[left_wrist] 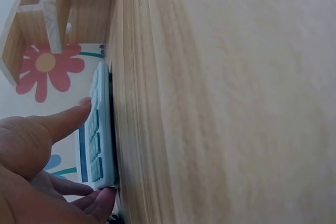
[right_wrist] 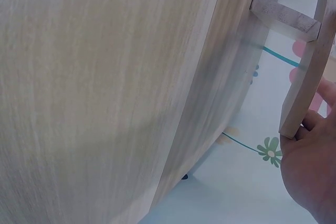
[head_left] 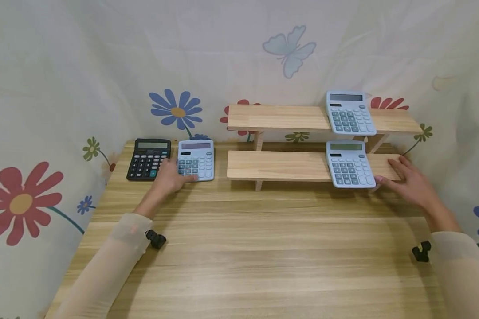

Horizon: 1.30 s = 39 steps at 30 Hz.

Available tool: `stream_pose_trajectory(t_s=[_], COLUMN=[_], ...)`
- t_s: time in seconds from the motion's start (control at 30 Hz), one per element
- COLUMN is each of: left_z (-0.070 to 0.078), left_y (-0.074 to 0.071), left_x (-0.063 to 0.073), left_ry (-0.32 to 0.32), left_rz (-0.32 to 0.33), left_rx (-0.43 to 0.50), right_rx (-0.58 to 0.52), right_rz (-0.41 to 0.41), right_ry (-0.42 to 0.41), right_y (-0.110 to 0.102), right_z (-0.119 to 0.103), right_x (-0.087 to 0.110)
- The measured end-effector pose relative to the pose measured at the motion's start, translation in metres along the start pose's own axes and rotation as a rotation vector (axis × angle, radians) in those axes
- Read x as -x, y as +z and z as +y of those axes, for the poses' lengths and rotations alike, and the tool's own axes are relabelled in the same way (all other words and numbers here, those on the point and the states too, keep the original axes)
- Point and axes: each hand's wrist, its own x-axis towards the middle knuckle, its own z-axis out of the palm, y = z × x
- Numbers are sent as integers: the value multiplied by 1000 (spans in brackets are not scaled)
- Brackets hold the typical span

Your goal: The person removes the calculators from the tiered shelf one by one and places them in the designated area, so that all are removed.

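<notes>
My left hand [head_left: 169,177] is at a light-blue calculator [head_left: 206,164] on the table. Its fingers curl at the calculator's left edge while the thumb reaches over the keys, as the left wrist view shows. Just left of it lies a black calculator [head_left: 148,154], partly covered by that hand. At the right end of the lower wooden shelf [head_left: 277,165], my right hand [head_left: 415,182] grips the board, fingers over the top and thumb at the front edge. The thumb tip comes right up to the lower corner of a second light-blue calculator [head_left: 351,165], which leans on that shelf.
A third light-blue calculator [head_left: 351,113] leans on the upper shelf board [head_left: 279,117]. Both boards belong to one two-step wooden stand at the back of the wood-grain table [head_left: 263,248]. Behind it hangs a flower-printed cloth [head_left: 223,53].
</notes>
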Motion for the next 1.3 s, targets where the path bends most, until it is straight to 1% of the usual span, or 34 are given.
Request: stream_pose_trajectory(t_s=[0.13, 0.27, 0.53, 0.7, 0.83, 0.97, 1.17, 1.3], left_z=[-2, -3, -4, -1, 4, 14, 36, 54], left_y=[2, 5, 9, 6, -3, -17, -39, -50], left_x=[0, -1, -5, -6, -2, 6, 23, 39], left_ry=[0, 14, 18, 13, 11, 40, 106, 154], left_rz=[-17, -9, 20, 2, -36, -50, -54, -28], left_rx=[-30, -50, -40, -46, -55, -77, -97, -92], right_rx=[-5, -7, -5, -3, -3, -8, 1, 10], right_rz=[-6, -7, 6, 8, 3, -1, 1, 2], right_ry=[6, 10, -5, -2, 3, 9, 8, 8], right_y=[0, 0, 0, 0, 0, -1, -1, -1], right_z=[0, 0, 1, 0, -1, -2, -2, -3], right_x=[1, 0, 0, 0, 1, 0, 0, 1])
